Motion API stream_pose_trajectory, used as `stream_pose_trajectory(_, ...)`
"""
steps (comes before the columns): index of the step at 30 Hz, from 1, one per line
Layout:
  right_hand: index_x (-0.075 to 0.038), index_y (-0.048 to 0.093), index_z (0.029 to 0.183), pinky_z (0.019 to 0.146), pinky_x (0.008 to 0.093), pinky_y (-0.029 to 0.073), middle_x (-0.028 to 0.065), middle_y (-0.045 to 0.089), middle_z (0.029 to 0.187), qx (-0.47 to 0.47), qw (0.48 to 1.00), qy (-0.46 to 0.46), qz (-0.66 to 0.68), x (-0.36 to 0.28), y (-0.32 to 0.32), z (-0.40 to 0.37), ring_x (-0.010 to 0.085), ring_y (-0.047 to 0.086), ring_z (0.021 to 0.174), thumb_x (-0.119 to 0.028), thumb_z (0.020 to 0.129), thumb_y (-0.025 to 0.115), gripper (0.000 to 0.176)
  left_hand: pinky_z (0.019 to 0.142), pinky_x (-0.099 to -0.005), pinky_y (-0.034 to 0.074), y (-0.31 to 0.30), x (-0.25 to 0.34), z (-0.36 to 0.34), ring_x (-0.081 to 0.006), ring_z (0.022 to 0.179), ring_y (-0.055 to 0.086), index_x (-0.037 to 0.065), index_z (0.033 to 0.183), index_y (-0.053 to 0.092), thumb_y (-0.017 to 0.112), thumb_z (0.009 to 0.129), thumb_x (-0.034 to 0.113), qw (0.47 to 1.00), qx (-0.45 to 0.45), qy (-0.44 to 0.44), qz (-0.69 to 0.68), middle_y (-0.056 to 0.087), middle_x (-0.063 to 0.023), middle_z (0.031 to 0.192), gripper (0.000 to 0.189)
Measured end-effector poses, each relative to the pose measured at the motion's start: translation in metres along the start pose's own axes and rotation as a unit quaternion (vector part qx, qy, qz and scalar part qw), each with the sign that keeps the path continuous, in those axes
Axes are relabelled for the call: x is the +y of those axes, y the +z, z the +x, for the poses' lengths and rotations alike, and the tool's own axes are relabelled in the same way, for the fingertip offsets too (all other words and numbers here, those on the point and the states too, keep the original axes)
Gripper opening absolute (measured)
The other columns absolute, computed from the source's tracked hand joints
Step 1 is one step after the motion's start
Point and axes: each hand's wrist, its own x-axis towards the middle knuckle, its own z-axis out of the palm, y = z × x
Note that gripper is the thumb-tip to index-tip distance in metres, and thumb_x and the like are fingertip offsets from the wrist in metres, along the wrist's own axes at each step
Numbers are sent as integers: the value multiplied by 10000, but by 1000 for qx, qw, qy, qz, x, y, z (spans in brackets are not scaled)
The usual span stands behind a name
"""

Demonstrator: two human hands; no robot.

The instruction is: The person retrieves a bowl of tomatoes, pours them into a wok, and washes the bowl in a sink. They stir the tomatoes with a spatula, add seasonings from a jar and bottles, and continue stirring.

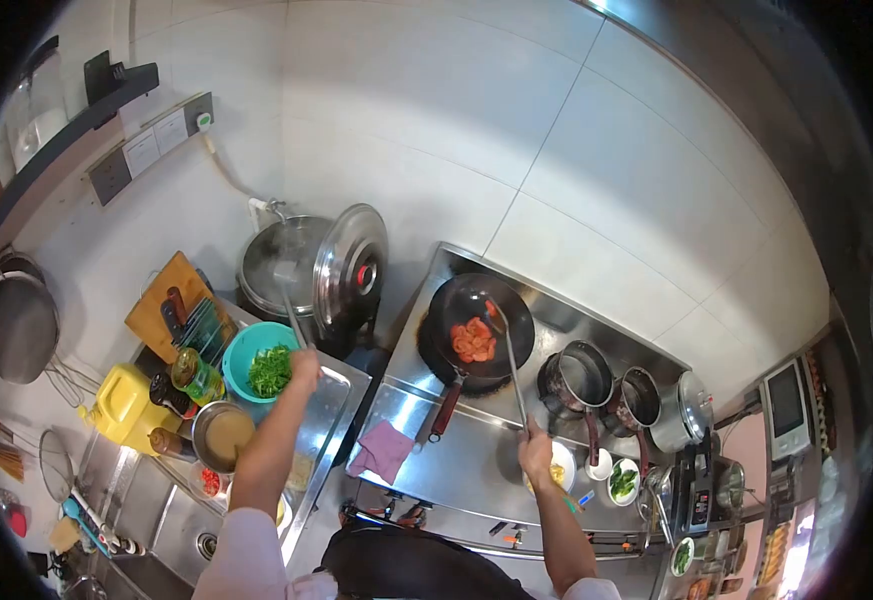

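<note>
My left hand [305, 367] is closed round the handle of a ladle [288, 290], whose head is over the large steel pot [256, 265] at the back left. Beside that hand is a turquoise bowl [239, 352] of chopped greens [270, 372]. My right hand [534, 455] grips the long handle of a spatula [511, 365]. The spatula's head lies in the black wok [516, 325], at the sliced red pieces [473, 341]. The wok sits on the stove, its handle [445, 408] pointing toward me.
A steel lid [349, 265] leans against the big pot. Two small pots [581, 375] stand right of the wok, near plates of food. A pink cloth [382, 451] lies on the counter's front. Left are a steel bowl [224, 436], a yellow jug [126, 405] and a knife rack.
</note>
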Motion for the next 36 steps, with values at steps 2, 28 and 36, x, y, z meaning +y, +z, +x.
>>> stream_pose_trajectory(2, -97, 567, 1292, 796, 488, 509, 274, 656, 950, 4, 1000, -4, 11, 0, 0, -8, 435, 642, 899, -158, 870, 563, 426, 329, -315, 285, -2, 17, 31, -164, 381, 370, 68, 697, 456, 554, 906, 167, 1000, -14, -15, 0, 408, -44, 547, 251)
stream_pose_trajectory(28, -11, 621, 1199, 838, 376, 497, 247, 679, 993, -21, 985, 56, 162, -3, 16, 4, 335, 674, 949, -196, 890, 596, 361, 340, -203, 257, -110, 172, -130, -29, 445, 349, 113, 896, 490, 544, 937, 135, 940, -192, -70, -274, 410, 55, 624, 70)
stream_pose_trajectory(36, -82, 651, 1157, 898, 469, 478, 258, 648, 1066, -107, 967, 160, 168, -8, 36, 28, 424, 608, 1038, -272, 882, 572, 344, 278, -197, 258, -108, 207, -242, -26, 408, 329, 52, 1069, 527, 454, 983, 113, 873, -330, -143, -330, 397, 46, 653, 129)
